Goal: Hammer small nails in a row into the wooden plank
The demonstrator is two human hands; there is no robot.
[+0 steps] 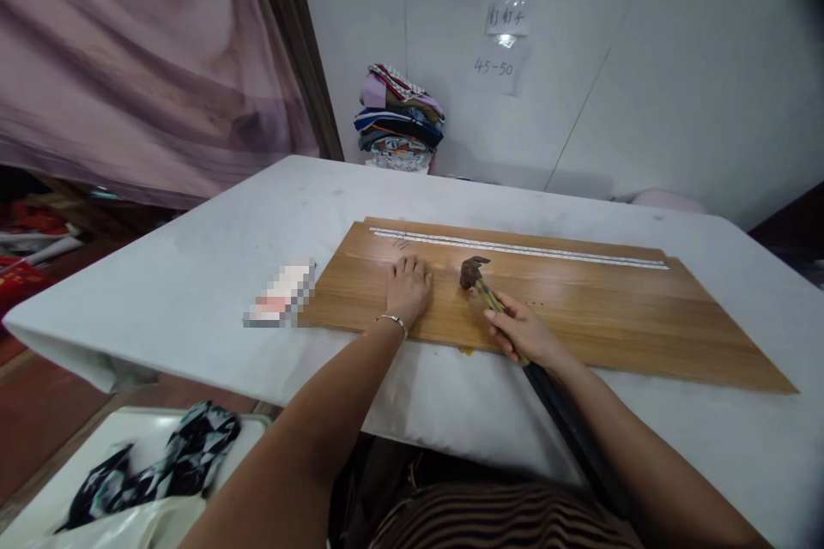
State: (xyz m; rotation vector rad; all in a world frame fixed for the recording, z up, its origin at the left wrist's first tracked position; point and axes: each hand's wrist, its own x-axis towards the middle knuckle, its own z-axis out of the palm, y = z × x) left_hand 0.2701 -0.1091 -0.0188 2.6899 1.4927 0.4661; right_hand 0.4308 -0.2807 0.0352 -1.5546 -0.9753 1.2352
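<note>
A wooden board point(605, 317) lies flat on the white-covered table. My right hand point(518, 328) is wrapped round the handle of a claw hammer point(473, 272), whose rusty head is over the middle of the board, claw turned up and away from me. Whether the head touches the wood I cannot tell. My left hand point(410, 285) rests palm down on the board's left part, fingers stretched forward, a bracelet on the wrist. Just beyond its fingertips lie several thin nails point(400, 242). Two long white marked strips point(515, 248) run along the board's far edge.
A blurred-out phone-like object point(280, 293) lies left of the board on the table point(193, 274). Folded clothes point(400, 120) are piled by the wall behind. At lower left stands a white stool point(122, 429) with a patterned cloth point(167, 467). A pink curtain point(142, 43) hangs at left.
</note>
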